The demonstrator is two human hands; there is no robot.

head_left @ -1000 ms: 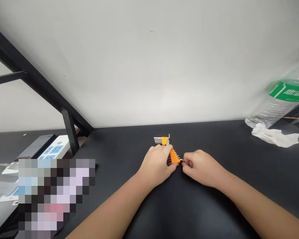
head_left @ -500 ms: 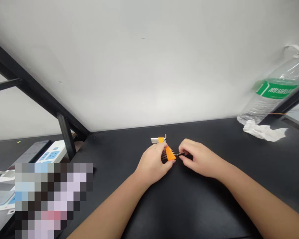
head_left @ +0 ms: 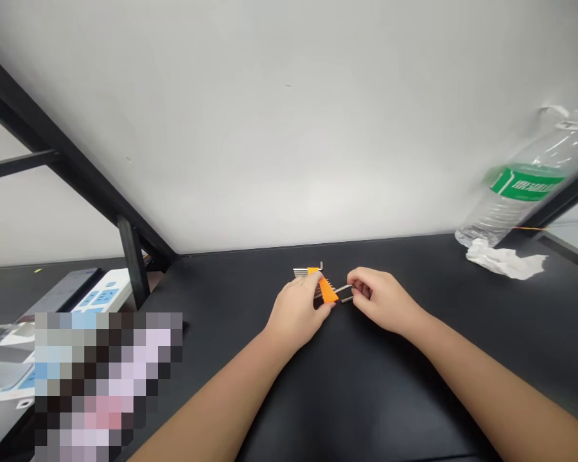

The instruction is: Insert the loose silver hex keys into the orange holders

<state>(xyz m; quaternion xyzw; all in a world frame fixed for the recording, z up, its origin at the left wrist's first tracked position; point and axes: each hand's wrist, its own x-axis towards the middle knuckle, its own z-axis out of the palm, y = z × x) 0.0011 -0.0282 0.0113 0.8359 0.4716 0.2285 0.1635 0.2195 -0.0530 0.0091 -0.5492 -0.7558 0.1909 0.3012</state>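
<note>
My left hand (head_left: 296,309) is closed around an orange hex key holder (head_left: 329,292) low over the black table. Several silver hex keys (head_left: 300,273) stick out of the holder's left side, and one short bent end shows at its top. Just to the right, my right hand (head_left: 380,298) pinches a metal hex key (head_left: 345,289), whose shaft reaches toward the holder's lower right edge. A second thin shaft shows below it by my right fingertips. Whether the pinched key's tip is in the holder, I cannot tell.
The black table (head_left: 221,289) meets a white wall (head_left: 289,160). At the back right a large clear bottle (head_left: 525,186) with a green label stands by a crumpled white tissue (head_left: 505,260). On the left are a black metal frame (head_left: 133,260), white-and-blue power strips (head_left: 101,296) and a pixelated patch.
More of the metal shaft now shows between my right fingers and the holder, and a second shaft has come into sight. My left hand keeps its hold. The camera view has shifted slightly.
</note>
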